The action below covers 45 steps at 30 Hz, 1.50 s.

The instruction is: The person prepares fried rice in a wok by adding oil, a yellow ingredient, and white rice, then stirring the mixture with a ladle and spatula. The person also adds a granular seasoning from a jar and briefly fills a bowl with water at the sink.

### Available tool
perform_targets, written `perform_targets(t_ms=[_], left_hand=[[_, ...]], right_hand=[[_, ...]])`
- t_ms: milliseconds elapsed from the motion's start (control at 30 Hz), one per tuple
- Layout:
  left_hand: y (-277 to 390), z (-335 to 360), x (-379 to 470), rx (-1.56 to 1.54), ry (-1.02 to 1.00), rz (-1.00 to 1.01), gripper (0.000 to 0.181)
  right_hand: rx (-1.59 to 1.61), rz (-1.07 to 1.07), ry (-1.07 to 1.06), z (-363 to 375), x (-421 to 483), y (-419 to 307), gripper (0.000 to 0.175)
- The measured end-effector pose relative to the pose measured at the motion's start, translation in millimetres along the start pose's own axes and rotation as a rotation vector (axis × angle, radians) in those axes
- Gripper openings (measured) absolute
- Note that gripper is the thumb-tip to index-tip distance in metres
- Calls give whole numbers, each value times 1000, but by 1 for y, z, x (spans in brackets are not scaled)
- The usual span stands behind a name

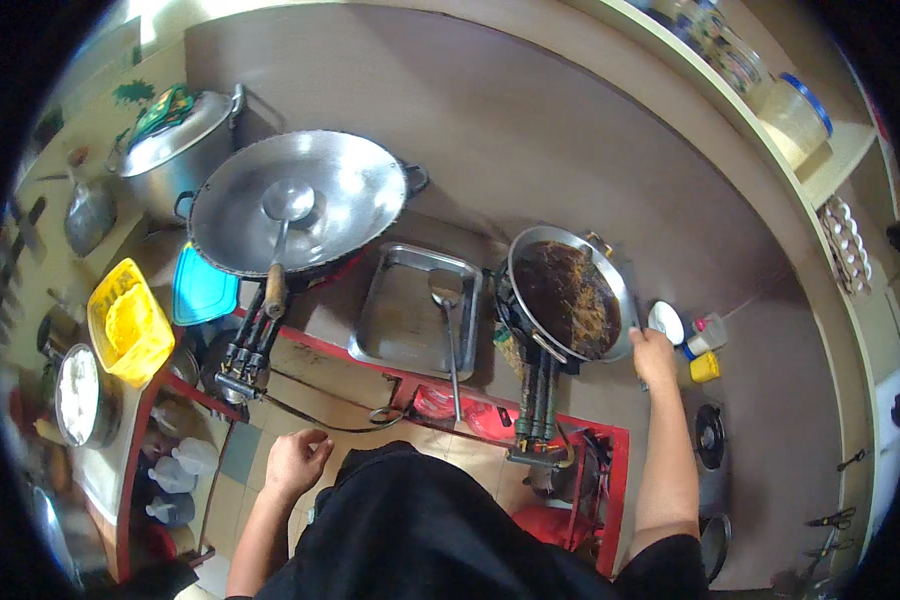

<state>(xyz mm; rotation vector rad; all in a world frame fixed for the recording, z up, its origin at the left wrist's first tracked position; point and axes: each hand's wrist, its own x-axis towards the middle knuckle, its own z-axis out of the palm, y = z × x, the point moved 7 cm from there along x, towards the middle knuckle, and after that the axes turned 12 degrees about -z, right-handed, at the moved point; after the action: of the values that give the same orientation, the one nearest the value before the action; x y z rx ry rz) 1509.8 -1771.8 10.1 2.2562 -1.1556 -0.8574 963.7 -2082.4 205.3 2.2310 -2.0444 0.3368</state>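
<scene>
My right hand (652,358) is beside the right rim of a metal pan (521,315), its fingers closed around a long thin dark utensil (643,384). What kind of utensil it is cannot be made out. Dark oil (544,274) fills the pan, and browned, shredded-looking food (592,307) floats along its right side. The pan sits on a gas burner (538,397). Low on the left, my left hand (298,461) hangs before the counter with its fingers loosely curled and nothing visible in it.
A steel tray (390,322) with a long-handled ladle (451,345) lies between the burners. Left of it stands a large wok (352,202) holding another ladle (289,200). Beyond are a lidded pot (172,169), a yellow basket (150,356) and a blue lid (204,285). A gas hose (322,424) hangs in front.
</scene>
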Motion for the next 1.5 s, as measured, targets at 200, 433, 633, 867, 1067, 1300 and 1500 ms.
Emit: perform_targets(t_ms=[200,433,633,867,1067,1300,1500], left_hand=[[5,-10,11,-28,-85,37,31],[26,-13,35,22,-232,185,34],[6,-20,53,2,-320,208,35],[-24,-26,54,-49,-331,153,33],[-26,-22,43,-85,-315,159,35],[6,-20,24,15,-304,215,38],[68,-18,2,19,-362,363,38]], right_hand=[[486,180,-83,42,-18,9,48],[296,235,125,34,-37,-37,46],[12,167,-18,20,-99,-117,42],[-66,196,-256,17,-132,-150,46],[-50,182,-172,17,-131,-149,45],[-19,172,-182,20,-130,-142,44],[130,113,-97,21,-125,-129,46]])
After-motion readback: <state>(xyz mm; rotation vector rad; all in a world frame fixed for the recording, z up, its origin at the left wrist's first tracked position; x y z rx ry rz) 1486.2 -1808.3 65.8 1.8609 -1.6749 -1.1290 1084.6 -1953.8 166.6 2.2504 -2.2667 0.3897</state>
